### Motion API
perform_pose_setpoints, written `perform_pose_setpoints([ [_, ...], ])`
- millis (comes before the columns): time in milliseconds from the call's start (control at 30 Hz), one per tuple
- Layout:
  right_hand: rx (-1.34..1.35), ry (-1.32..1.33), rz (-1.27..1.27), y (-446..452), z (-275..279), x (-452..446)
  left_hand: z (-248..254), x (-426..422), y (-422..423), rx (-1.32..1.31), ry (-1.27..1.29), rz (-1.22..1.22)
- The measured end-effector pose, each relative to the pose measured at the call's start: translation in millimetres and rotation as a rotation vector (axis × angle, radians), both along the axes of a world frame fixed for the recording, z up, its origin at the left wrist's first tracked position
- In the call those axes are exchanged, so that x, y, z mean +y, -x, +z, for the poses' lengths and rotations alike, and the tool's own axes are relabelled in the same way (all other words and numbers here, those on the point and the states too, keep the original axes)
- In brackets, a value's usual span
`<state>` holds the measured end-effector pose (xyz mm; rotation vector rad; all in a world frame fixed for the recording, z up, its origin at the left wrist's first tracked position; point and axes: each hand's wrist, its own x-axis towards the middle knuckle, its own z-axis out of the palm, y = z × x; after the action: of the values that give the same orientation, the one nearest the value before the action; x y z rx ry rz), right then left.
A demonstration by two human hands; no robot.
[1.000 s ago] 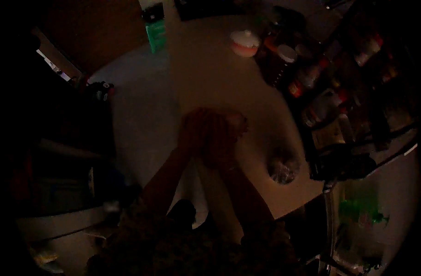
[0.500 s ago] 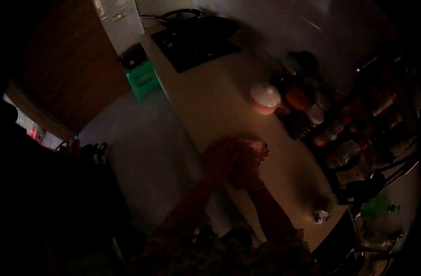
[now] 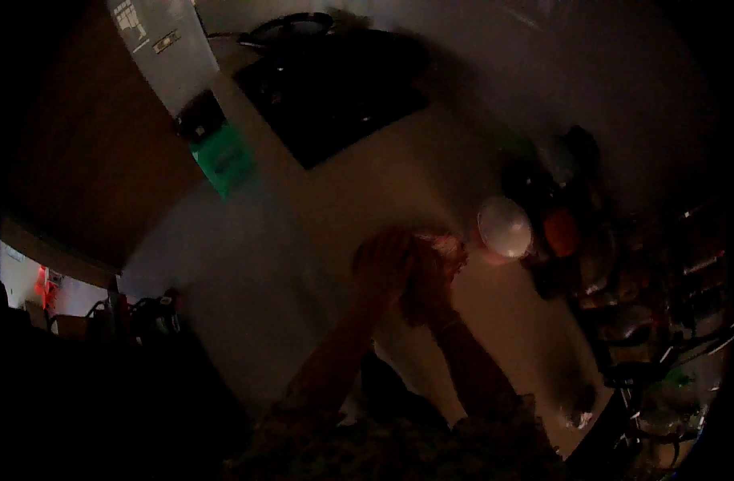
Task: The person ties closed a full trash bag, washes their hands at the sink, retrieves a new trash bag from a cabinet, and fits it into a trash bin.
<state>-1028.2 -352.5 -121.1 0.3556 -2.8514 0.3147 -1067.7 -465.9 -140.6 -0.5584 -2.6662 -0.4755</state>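
Observation:
In the dim head view, a pinkish, crinkled, shiny bundle (image 3: 445,247), like a plastic packet, is held over the counter. My right hand (image 3: 425,290) is closed round its near side. Pressed close against it on the left is my left hand (image 3: 383,258), its fingers bent over the same bundle. Most of the bundle is hidden under both hands, and the darkness hides what is in it. A pot with a pale lid (image 3: 505,228) stands on the counter to the right of the hands.
A black stove (image 3: 327,96) with a pan (image 3: 291,30) lies at the far end of the counter (image 3: 335,192). A green box (image 3: 224,159) stands on the floor at left. Cluttered jars and a dish rack (image 3: 623,321) line the right side. A small crumpled item (image 3: 579,418) sits near right.
The camera has moved forward along the counter, so the stove looks nearer and the lidded pot sits lower and further right. Both hands stay together on the bundle.

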Motion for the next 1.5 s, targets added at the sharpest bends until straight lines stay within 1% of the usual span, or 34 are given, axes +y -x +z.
perform_pose_setpoints([
  [33, -0.275, 0.684, -0.01, 16, 11, -10, -6, -3, 18, 0.015, -0.005, -0.035],
  [100, -0.538, 1.376, -0.01, 53, 14, -15, -21, -9, 56, 0.038, -0.004, -0.075],
  [133, -0.22, 0.833, 0.05, 70, 1, -14, -34, -13, 74, 0.009, -0.125, -0.073],
  [167, -0.082, 0.552, 0.086, 90, -11, -13, -36, -15, 93, -0.021, -0.249, -0.069],
  [200, 0.081, 0.278, 0.093, 109, -25, -12, -41, -18, 109, -0.023, -0.247, -0.073],
  [300, 0.078, 0.138, 0.097, 149, -43, -19, -38, -30, 147, 0.015, -0.015, -0.048],
  [367, -0.008, 0.268, 0.026, 171, -24, -16, -35, -24, 175, 0.048, 0.12, -0.039],
  [400, -0.011, 0.258, 0.019, 181, -26, -11, -33, -18, 185, 0.046, 0.11, -0.045],
  [467, -0.069, 0.383, -0.068, 205, -32, -6, -25, -10, 211, -0.042, 0.234, -0.083],
  [500, -0.072, 0.418, -0.103, 216, -34, -1, -19, -6, 228, -0.038, 0.236, -0.098],
  [567, -0.053, 0.438, -0.168, 232, -32, 9, -13, 1, 250, -0.069, 0.07, -0.318],
  [633, 0.026, 0.363, -0.243, 251, -27, 22, -21, 24, 279, -0.059, 0.065, -0.35],
  [700, 0.11, 0.287, -0.346, 270, -20, 31, 3, 47, 314, -0.015, 0.06, -0.393],
  [733, 0.146, 0.264, -0.397, 281, -19, 34, 35, 52, 323, -0.226, 0.076, -0.427],
  [767, 0.177, 0.239, -0.45, 292, -17, 38, 52, 59, 332, -0.444, 0.091, -0.457],
  [800, 0.2, 0.215, -0.492, 301, -17, 41, 34, 67, 345, -0.436, 0.091, -0.486],
  [833, 0.214, 0.205, -0.524, 310, -16, 42, -3, 75, 358, -0.228, 0.031, -0.515],
  [867, 0.234, 0.191, -0.557, 319, -14, 44, -23, 81, 370, -0.018, -0.031, -0.539],
  [967, 0.269, 0.156, -0.621, 337, -8, 54, -20, 98, 389, 0.086, -0.065, -0.576],
  [1033, 0.287, 0.143, -0.644, 344, -9, 61, -28, 108, 395, 0.063, -0.044, -0.559],
  [1100, 0.301, 0.128, -0.651, 353, -10, 69, -48, 126, 413, 0.039, -0.035, -0.524],
  [1167, 0.323, 0.117, -0.65, 363, -7, 73, -38, 130, 425, -0.021, -0.069, -0.497],
  [1233, 0.333, 0.118, -0.653, 367, -8, 77, -42, 132, 433, -0.138, -0.106, -0.481],
  [1400, 0.358, 0.101, -0.65, 382, -8, 91, -24, 139, 447, -0.37, -0.203, -0.463],
  [1467, 0.366, 0.096, -0.646, 391, -9, 93, -27, 145, 454, -0.421, -0.227, -0.451],
  [1500, 0.373, 0.091, -0.644, 394, -8, 94, -31, 146, 453, -0.321, -0.214, -0.453],
])
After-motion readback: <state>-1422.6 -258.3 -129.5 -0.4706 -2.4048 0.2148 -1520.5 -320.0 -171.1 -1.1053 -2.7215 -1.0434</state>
